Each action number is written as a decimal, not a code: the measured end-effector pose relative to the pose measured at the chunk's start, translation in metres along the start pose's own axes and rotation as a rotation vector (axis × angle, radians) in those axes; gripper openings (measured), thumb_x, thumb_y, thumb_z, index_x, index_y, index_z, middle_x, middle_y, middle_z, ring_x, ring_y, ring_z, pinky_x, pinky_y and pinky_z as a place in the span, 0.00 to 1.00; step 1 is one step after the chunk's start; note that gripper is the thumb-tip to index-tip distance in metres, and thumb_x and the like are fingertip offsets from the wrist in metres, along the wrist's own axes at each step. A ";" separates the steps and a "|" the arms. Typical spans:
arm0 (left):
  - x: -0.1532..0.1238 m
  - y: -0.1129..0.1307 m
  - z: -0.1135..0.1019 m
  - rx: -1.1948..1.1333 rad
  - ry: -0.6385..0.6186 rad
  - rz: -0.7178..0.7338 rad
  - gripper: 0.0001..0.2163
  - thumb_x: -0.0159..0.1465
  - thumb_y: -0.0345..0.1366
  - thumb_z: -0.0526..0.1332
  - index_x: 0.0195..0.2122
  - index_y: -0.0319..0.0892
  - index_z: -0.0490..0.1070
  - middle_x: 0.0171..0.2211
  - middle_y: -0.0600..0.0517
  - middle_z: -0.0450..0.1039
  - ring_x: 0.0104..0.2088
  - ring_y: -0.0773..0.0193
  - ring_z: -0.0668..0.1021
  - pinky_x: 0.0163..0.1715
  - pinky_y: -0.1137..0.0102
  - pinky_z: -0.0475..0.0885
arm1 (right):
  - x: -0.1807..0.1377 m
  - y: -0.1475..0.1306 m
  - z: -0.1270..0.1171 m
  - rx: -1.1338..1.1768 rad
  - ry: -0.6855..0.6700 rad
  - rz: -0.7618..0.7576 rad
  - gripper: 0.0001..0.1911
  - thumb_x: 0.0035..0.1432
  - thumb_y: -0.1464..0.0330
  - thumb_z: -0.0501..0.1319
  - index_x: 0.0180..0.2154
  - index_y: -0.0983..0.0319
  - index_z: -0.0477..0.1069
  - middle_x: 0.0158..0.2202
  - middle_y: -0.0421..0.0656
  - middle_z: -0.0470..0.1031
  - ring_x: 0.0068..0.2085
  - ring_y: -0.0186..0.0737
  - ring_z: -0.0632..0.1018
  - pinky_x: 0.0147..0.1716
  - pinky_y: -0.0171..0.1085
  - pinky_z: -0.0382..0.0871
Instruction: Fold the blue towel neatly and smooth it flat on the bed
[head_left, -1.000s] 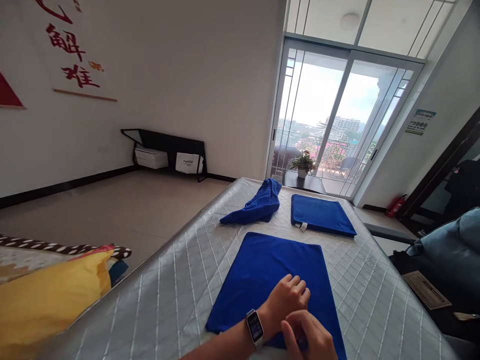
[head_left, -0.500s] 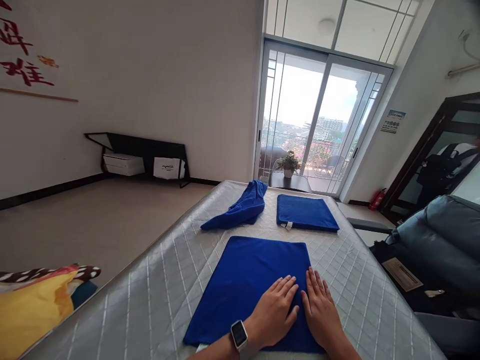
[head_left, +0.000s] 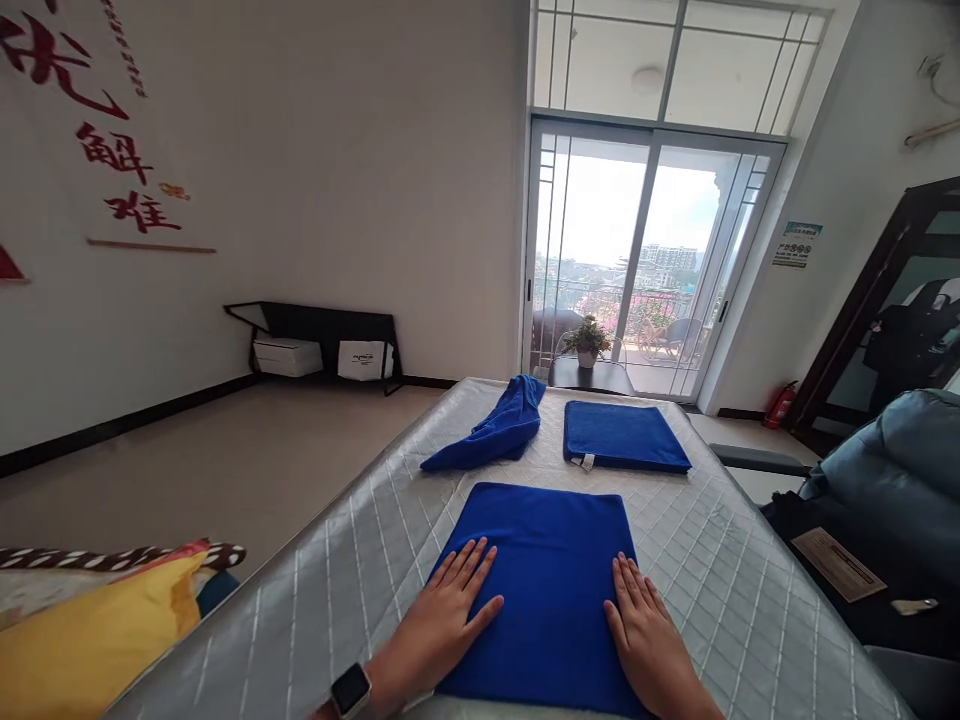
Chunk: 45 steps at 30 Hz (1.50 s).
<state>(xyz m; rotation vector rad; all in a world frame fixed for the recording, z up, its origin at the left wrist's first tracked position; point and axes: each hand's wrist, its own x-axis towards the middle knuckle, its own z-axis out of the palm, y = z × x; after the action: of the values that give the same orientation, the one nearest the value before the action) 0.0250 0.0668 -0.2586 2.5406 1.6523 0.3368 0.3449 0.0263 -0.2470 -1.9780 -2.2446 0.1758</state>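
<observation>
A folded blue towel [head_left: 547, 590] lies flat on the silver quilted mattress [head_left: 720, 590] right in front of me. My left hand [head_left: 446, 620], with a smartwatch on its wrist, rests flat and open on the towel's left edge. My right hand [head_left: 645, 640] lies flat and open on the towel's right edge. Farther back, a second folded blue towel [head_left: 622, 437] sits on the right. A crumpled blue towel [head_left: 495, 428] lies to its left.
A yellow cushion [head_left: 82, 640] sits at the lower left beside the mattress. A dark sofa [head_left: 892, 480] stands on the right. Behind the mattress is a small table with a potted plant [head_left: 587, 343] before glass sliding doors. A low black bench [head_left: 322, 330] holds boxes along the left wall.
My hands were together near the towel's middle, fingers curled at first, then flat. They have now slid apart to the towel's left and right edges. The camera tilted slightly.
</observation>
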 end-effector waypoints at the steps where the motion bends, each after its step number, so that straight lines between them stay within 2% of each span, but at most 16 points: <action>1: -0.009 -0.014 0.000 0.014 0.005 -0.054 0.31 0.69 0.57 0.45 0.69 0.51 0.43 0.71 0.52 0.44 0.70 0.55 0.53 0.67 0.55 0.52 | 0.000 0.000 0.001 0.000 -0.002 0.002 0.33 0.69 0.57 0.37 0.69 0.66 0.42 0.71 0.40 0.37 0.71 0.38 0.44 0.69 0.44 0.40; 3: -0.023 -0.034 0.000 0.027 0.018 -0.108 0.31 0.70 0.57 0.44 0.70 0.49 0.41 0.71 0.51 0.42 0.70 0.56 0.54 0.67 0.56 0.53 | -0.001 0.000 0.002 0.002 -0.007 0.014 0.33 0.69 0.57 0.37 0.69 0.67 0.43 0.71 0.41 0.37 0.71 0.39 0.44 0.69 0.44 0.41; 5: -0.033 -0.042 0.000 0.026 0.034 -0.107 0.32 0.70 0.56 0.44 0.70 0.48 0.39 0.71 0.51 0.41 0.69 0.56 0.54 0.67 0.57 0.54 | -0.001 0.000 0.003 -0.012 -0.016 0.024 0.33 0.69 0.57 0.37 0.69 0.66 0.43 0.71 0.41 0.38 0.70 0.40 0.45 0.69 0.44 0.42; 10: -0.034 -0.037 -0.003 -0.001 0.024 -0.105 0.33 0.69 0.57 0.44 0.69 0.45 0.40 0.71 0.50 0.42 0.69 0.55 0.54 0.67 0.55 0.55 | 0.007 -0.006 -0.010 -0.159 -0.100 0.046 0.33 0.68 0.58 0.38 0.68 0.68 0.49 0.70 0.46 0.45 0.70 0.44 0.50 0.68 0.48 0.43; 12: -0.032 -0.035 -0.005 -0.003 0.035 -0.097 0.33 0.69 0.58 0.44 0.69 0.45 0.43 0.70 0.50 0.44 0.69 0.55 0.55 0.67 0.56 0.55 | 0.022 -0.009 -0.020 -0.185 -0.082 0.046 0.33 0.68 0.58 0.38 0.68 0.70 0.50 0.69 0.49 0.49 0.70 0.45 0.51 0.68 0.49 0.42; 15: -0.029 -0.035 -0.010 0.016 0.012 -0.123 0.35 0.67 0.60 0.44 0.68 0.43 0.49 0.69 0.48 0.48 0.68 0.53 0.58 0.67 0.55 0.55 | 0.053 -0.013 -0.031 -0.142 0.004 0.038 0.33 0.69 0.58 0.37 0.68 0.70 0.48 0.70 0.49 0.48 0.70 0.44 0.49 0.68 0.47 0.42; 17: -0.024 -0.034 -0.013 0.045 0.002 -0.168 0.37 0.66 0.62 0.43 0.67 0.39 0.54 0.68 0.45 0.52 0.67 0.50 0.60 0.66 0.52 0.56 | 0.075 -0.012 -0.031 -0.088 0.039 0.054 0.33 0.69 0.59 0.36 0.69 0.70 0.47 0.70 0.48 0.47 0.70 0.42 0.48 0.68 0.45 0.41; 20: -0.010 -0.024 -0.019 0.086 0.068 -0.176 0.38 0.66 0.62 0.43 0.66 0.36 0.57 0.67 0.41 0.56 0.66 0.48 0.62 0.65 0.50 0.59 | 0.098 -0.006 -0.020 -0.020 0.053 0.117 0.33 0.69 0.59 0.36 0.69 0.70 0.45 0.71 0.48 0.45 0.71 0.41 0.46 0.67 0.44 0.40; 23: 0.017 0.005 -0.022 0.084 0.127 -0.056 0.35 0.69 0.59 0.42 0.66 0.36 0.58 0.66 0.39 0.58 0.65 0.48 0.63 0.63 0.51 0.62 | 0.107 -0.001 -0.007 0.009 0.054 0.157 0.34 0.69 0.58 0.37 0.69 0.70 0.44 0.71 0.48 0.43 0.71 0.41 0.44 0.67 0.44 0.38; 26: 0.056 0.054 -0.017 0.051 0.147 0.119 0.31 0.70 0.54 0.43 0.65 0.37 0.59 0.65 0.39 0.61 0.65 0.51 0.65 0.64 0.53 0.62 | 0.109 0.003 0.002 0.007 0.071 0.155 0.34 0.68 0.58 0.38 0.69 0.70 0.43 0.71 0.48 0.42 0.71 0.41 0.43 0.68 0.45 0.37; 30: 0.117 0.122 0.005 -0.036 0.180 0.286 0.27 0.72 0.49 0.41 0.66 0.40 0.59 0.67 0.43 0.59 0.67 0.57 0.61 0.65 0.56 0.60 | 0.109 0.010 0.009 -0.061 0.065 0.108 0.32 0.67 0.64 0.40 0.69 0.67 0.47 0.72 0.47 0.41 0.71 0.44 0.42 0.67 0.47 0.37; 32: 0.141 0.141 0.017 -0.072 0.174 0.300 0.28 0.72 0.50 0.39 0.66 0.39 0.58 0.66 0.42 0.59 0.67 0.56 0.60 0.65 0.56 0.59 | 0.110 0.014 0.012 -0.100 0.066 0.085 0.32 0.65 0.68 0.42 0.69 0.66 0.48 0.72 0.46 0.41 0.71 0.44 0.43 0.67 0.46 0.38; 34: 0.156 0.148 0.028 -0.086 0.140 0.290 0.29 0.72 0.51 0.37 0.67 0.40 0.56 0.66 0.42 0.59 0.67 0.55 0.60 0.65 0.54 0.59 | 0.111 0.016 0.015 -0.117 0.077 0.090 0.32 0.64 0.70 0.42 0.69 0.66 0.47 0.72 0.46 0.41 0.71 0.44 0.43 0.67 0.45 0.38; 36: 0.160 0.143 0.034 -0.075 0.095 0.263 0.29 0.72 0.51 0.36 0.68 0.42 0.54 0.67 0.42 0.58 0.68 0.55 0.59 0.65 0.53 0.57 | 0.111 0.016 0.015 -0.110 0.085 0.099 0.32 0.65 0.69 0.41 0.69 0.66 0.47 0.71 0.45 0.42 0.71 0.43 0.44 0.67 0.46 0.38; 39: 0.154 0.116 0.035 -0.023 0.065 0.206 0.29 0.72 0.52 0.35 0.68 0.43 0.53 0.69 0.44 0.54 0.69 0.56 0.54 0.67 0.52 0.53 | 0.112 0.012 0.013 -0.064 0.098 0.123 0.32 0.67 0.66 0.39 0.69 0.69 0.47 0.71 0.46 0.43 0.71 0.43 0.45 0.67 0.46 0.38; 45: 0.132 0.014 0.008 0.062 0.002 -0.034 0.33 0.70 0.57 0.36 0.68 0.42 0.53 0.69 0.44 0.51 0.70 0.55 0.53 0.67 0.52 0.51 | 0.113 0.009 0.011 0.001 0.111 0.155 0.33 0.68 0.62 0.37 0.69 0.71 0.46 0.71 0.47 0.44 0.71 0.43 0.45 0.67 0.47 0.36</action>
<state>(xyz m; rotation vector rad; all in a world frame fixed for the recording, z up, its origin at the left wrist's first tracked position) 0.0911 0.1814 -0.2457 2.5531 1.7314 0.2890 0.3375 0.1394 -0.2555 -2.1066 -2.0245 0.0816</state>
